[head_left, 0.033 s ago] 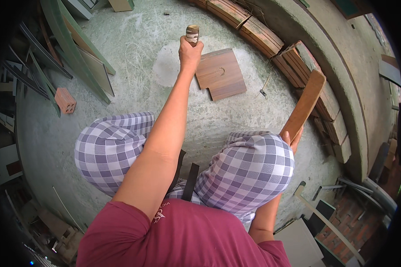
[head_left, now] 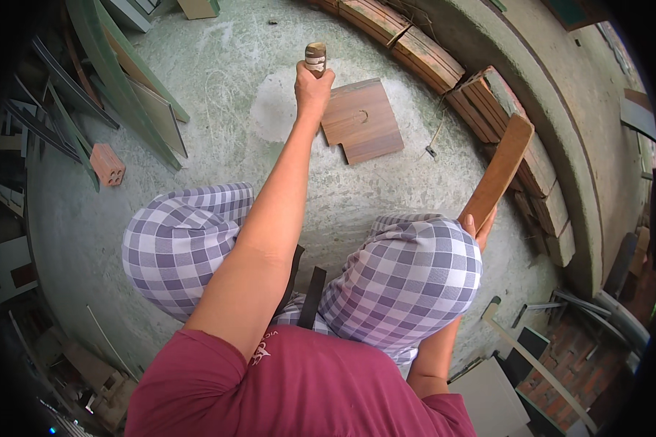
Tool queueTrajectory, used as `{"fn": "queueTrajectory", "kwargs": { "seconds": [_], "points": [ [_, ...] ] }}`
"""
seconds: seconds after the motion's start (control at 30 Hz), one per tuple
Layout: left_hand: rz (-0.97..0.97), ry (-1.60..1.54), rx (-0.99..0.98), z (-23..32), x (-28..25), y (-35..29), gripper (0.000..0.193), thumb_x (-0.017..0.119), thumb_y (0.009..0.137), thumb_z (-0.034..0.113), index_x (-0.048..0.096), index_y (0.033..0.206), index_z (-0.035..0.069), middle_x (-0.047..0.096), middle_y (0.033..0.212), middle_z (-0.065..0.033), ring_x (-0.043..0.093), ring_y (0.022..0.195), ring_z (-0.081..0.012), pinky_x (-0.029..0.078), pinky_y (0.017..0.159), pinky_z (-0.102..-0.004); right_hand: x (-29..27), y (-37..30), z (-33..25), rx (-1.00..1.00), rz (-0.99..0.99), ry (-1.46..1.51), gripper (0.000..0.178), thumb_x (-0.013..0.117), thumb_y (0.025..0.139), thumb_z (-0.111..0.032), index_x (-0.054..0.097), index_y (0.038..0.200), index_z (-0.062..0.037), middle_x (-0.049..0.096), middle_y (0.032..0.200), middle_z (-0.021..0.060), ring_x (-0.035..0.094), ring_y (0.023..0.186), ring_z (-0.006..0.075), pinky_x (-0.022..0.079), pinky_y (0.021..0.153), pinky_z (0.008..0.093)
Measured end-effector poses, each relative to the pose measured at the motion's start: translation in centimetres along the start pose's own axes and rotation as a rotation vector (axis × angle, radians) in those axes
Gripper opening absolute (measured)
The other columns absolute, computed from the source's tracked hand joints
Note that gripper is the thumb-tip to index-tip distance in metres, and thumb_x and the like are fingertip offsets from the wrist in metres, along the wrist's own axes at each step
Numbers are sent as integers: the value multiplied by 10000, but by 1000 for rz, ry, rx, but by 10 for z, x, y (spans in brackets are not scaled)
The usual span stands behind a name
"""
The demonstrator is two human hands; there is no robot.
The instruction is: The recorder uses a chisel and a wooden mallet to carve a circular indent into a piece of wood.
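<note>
Your left hand (head_left: 313,89) clenches taped handle (head_left: 315,58), tip hidden, beside notched brown panel (head_left: 375,120), flat on floor (head_left: 219,109) near slab-lined edge. Right hand (head_left: 482,231), partly hidden, grasps wooden bar (head_left: 499,169). Likely positioning step; next move calls for steady handle.

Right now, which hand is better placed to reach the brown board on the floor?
Probably left: the left hand appears beside the brown board, though it grips a banded handle. The right hand is farther off, by the right knee, holding a wooden bar.
</note>
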State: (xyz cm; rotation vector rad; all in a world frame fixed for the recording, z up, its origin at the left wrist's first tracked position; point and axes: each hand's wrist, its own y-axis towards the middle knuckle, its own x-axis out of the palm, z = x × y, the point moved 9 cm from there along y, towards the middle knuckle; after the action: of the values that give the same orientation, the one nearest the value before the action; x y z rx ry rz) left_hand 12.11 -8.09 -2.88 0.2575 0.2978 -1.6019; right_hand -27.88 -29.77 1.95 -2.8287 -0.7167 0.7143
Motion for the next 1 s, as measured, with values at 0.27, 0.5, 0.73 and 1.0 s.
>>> {"fn": "queueTrajectory", "kwargs": {
  "seconds": [0.27, 0.5, 0.73, 1.0],
  "points": [
    [-158, -536, -281, -27, 56, -39, 284, 633, 731, 138, 496, 946, 12, 574, 825, -82, 556, 742, -188, 452, 694, -326, 0, -3, -7, -11, 53, 3, 797, 601, 807, -415, 236, 1455, -129, 346, 1405, 228, 348, 1303, 344, 296, 1054, 420],
    [-310, -358, -13, 49, 88, -62, 290, 639, 741, 165, 486, 932, 11, 575, 809, -97, 557, 740, -208, 466, 730, -342, -14, -2, -12, -25, 94, -49, 830, 608, 784, -427, 228, 1458, -126, 344, 1405, 235, 346, 1303, 356, 299, 1051, 443],
    [-599, -190, 272, 102, 141, -100, 285, 634, 760, 155, 458, 957, 50, 583, 885, -120, 590, 824, -248, 481, 759, -371, -14, -1, -9, -38, 103, -39, 825, 598, 790, -419, 219, 1461, -123, 348, 1399, 238, 359, 1290, 362, 312, 1041, 442],
    [-775, -35, 796, 90, 182, -187, 407, 688, 663, 23, 457, 994, 74, 508, 962, -115, 509, 953, -333, 415, 855, -428, -22, -1, 13, -20, 108, 12, 794, 584, 818, -401, 219, 1461, -112, 366, 1388, 212, 407, 1244, 329, 341, 1011, 411]
  ]
}}
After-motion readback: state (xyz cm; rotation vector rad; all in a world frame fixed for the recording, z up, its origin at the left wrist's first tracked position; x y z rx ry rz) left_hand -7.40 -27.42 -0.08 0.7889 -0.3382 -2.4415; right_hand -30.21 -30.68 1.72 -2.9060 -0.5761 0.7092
